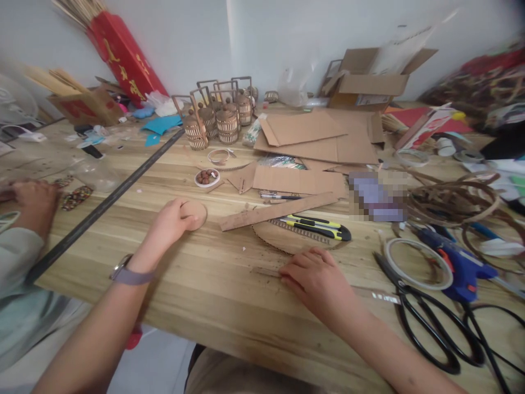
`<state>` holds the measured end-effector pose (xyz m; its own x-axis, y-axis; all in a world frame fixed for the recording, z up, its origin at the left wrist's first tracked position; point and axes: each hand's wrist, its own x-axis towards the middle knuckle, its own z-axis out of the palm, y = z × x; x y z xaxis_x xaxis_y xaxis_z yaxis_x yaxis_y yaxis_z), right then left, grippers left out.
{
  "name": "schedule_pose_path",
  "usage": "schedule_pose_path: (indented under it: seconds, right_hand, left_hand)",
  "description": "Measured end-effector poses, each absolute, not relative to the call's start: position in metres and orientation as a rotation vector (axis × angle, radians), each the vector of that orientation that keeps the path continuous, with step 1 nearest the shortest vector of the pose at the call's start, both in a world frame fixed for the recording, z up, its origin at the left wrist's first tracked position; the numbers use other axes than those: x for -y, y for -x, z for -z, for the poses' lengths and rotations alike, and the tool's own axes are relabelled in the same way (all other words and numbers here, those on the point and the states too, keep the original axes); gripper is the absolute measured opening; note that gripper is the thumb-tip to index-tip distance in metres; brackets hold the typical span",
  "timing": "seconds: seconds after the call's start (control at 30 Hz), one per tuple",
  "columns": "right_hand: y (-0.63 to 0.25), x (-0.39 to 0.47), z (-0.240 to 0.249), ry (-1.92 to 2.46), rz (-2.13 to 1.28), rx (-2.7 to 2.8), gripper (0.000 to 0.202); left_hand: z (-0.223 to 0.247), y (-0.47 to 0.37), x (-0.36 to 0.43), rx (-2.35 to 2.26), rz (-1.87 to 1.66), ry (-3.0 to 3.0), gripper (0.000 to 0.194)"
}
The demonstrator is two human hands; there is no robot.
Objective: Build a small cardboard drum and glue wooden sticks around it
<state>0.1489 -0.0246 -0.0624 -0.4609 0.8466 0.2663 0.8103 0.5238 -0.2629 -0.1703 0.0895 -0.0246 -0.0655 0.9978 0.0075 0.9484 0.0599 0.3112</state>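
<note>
My left hand [170, 221] pinches a round cardboard disc [194, 214] between thumb and fingers, just over the tabletop. Lower right of it, my right hand [309, 276] has its fingers bent together over a thin, flat, ruler-like strip [266, 272], which lies on the wood. A shiny length of what looks like the same strip shows beyond the wrist; the hand hides its middle. Just beyond my right hand are a yellow-and-black utility knife [318, 226], a curved ridged cardboard strip [270, 244] and a long flat cardboard strip [283, 210].
To the right lie large black scissors [430, 323], a tape roll [419, 264] and a blue glue gun [461, 262]. Small lidded baskets [227, 123], a bowl of brown beads [207, 177] and cardboard sheets [315, 142] stand behind. Another person's hand [35, 200] is at left, past a black bar [118, 194].
</note>
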Motion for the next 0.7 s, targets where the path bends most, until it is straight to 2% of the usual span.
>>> schedule_pose_path:
  seconds: [0.1,0.27,0.7]
  right_hand:
    - [-0.148,0.024,0.062,1.376,-0.124,2.407,0.013]
    - [-0.147,0.024,0.06,1.396,-0.111,2.447,0.015]
    - [-0.146,0.024,0.061,1.401,-0.084,2.478,0.018]
  left_hand:
    - [0.009,0.149,-0.06,-1.785,-0.656,-1.914,0.031]
    - [0.005,0.094,-0.014,-1.248,-0.462,-1.886,0.014]
    - [0.022,0.067,-0.01,-1.157,-0.432,-1.993,0.011]
